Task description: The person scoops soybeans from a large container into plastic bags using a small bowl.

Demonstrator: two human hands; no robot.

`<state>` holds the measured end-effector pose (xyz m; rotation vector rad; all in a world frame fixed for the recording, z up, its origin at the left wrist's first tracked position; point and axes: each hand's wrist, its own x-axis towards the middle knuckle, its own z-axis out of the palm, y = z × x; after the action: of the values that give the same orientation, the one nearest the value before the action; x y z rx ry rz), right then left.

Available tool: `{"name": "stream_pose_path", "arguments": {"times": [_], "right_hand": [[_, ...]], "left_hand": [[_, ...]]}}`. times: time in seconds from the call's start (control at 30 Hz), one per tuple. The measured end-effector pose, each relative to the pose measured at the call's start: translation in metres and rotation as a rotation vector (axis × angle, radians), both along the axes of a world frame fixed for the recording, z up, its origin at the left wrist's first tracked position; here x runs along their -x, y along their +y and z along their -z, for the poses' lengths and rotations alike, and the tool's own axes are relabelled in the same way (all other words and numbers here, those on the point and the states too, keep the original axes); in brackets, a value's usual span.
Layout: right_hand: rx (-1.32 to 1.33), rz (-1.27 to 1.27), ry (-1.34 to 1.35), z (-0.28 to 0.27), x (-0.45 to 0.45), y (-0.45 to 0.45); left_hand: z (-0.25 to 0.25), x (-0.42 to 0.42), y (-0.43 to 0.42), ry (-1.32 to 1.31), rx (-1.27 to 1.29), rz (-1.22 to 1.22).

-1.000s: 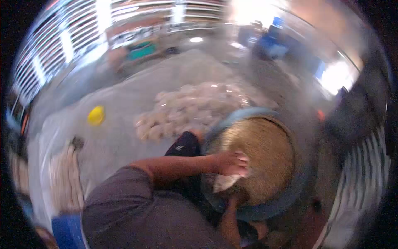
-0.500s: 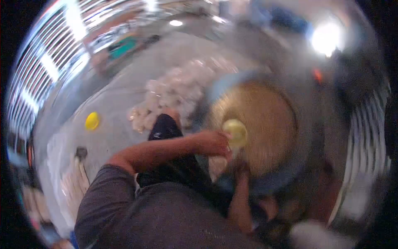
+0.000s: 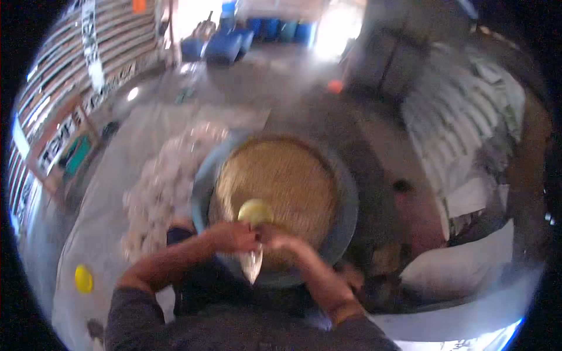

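A large blue tub (image 3: pixel 349 219) stands in front of me, filled with a golden-brown, loose, grainy material (image 3: pixel 287 181). My left hand (image 3: pixel 233 236) and my right hand (image 3: pixel 276 237) meet over its near rim, fingers closed together at the top of a small clear plastic bag (image 3: pixel 252 268). The bag hangs below them, with its lower end narrowing to a point. Just beyond my fingers is a round pale-yellow cup or bowl (image 3: pixel 255 210), over or on the material. Blur hides the exact grip of the fingers.
Left of the tub, many small filled plastic bags (image 3: pixel 167 181) lie heaped on a pale ground sheet (image 3: pixel 96 202). A yellow round object (image 3: pixel 84 278) lies at the sheet's left. White sacks (image 3: pixel 459 272) are on the right; blue barrels (image 3: pixel 269 29) stand at the back.
My view has swung, so the tub now appears further left and more central. My right hand has come up from the tub's near side to join my left hand at the bag.
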<state>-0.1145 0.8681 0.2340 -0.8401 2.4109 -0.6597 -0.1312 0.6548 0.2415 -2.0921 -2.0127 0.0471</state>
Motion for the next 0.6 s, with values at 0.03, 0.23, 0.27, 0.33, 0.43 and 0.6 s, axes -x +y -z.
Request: {"name": "stream_pose_path", "arguments": {"times": [0.03, 0.23, 0.27, 0.33, 0.43, 0.6], "right_hand": [[0.08, 0.276, 0.112, 0.007, -0.001, 0.002], [0.597, 1.053, 0.799, 0.057, -0.027, 0.042], [0.84, 1.138, 0.504, 0.086, -0.027, 0.039], [1.223, 1.269, -0.181, 0.138, -0.04, 0.023], [1.68, 0.887, -0.451, 0.081, -0.05, -0.043], [1.386, 0.943, -0.788, 0.106, -0.054, -0.074]], "left_hand": [[0.007, 0.007, 0.005, -0.119, 0.069, -0.037], [-0.035, 0.022, 0.021, -0.012, -0.21, 0.093], [-0.046, 0.021, 0.022, 0.002, -0.179, 0.069], [-0.056, 0.022, 0.026, 0.018, -0.26, 0.085], [-0.028, 0.017, 0.042, -0.234, -0.399, -0.194], [-0.011, -0.025, -0.03, -0.54, -0.804, -0.41]]}}
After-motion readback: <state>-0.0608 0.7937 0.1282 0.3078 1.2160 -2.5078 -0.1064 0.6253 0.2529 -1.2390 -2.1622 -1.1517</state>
